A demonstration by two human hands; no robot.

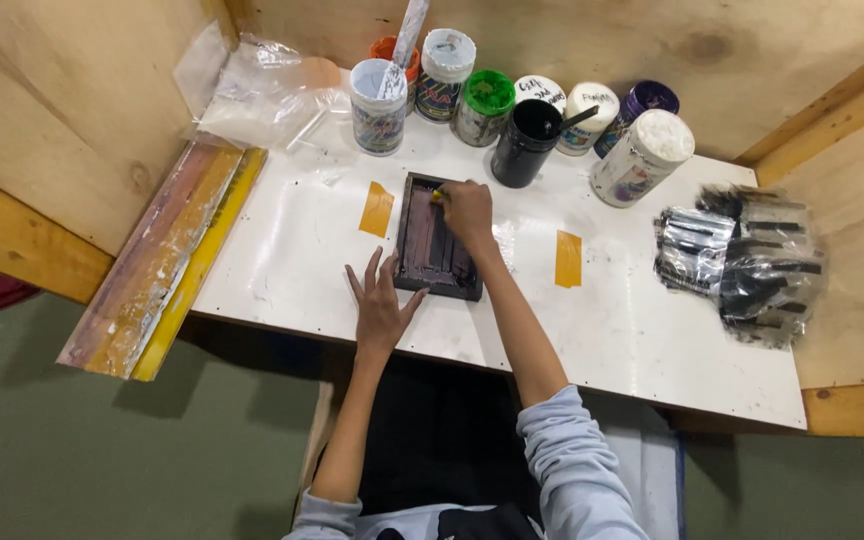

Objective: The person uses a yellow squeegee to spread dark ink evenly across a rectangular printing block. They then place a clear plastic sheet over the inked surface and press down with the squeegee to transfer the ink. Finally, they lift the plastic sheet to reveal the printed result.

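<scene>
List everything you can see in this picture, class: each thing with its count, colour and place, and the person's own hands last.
Small dark rectangular screen frame: one, dark purple, middle of the table.
White flat table top: one, set in a plywood booth.
Plastic ink jars: about eight, with white, orange, green, purple and black tops, along the back edge.
Orange tape strips: two, left and right of the frame.
Long wooden squeegees: two, stained pink and yellow, left edge.
Clear plastic bag: one, back left corner.
Ink-smeared crumpled plastic: one heap, black and silvery, right side.
Left hand: flat, fingers spread, at the frame's near left corner.
Right hand: on the frame, gripping something small and yellow.
</scene>
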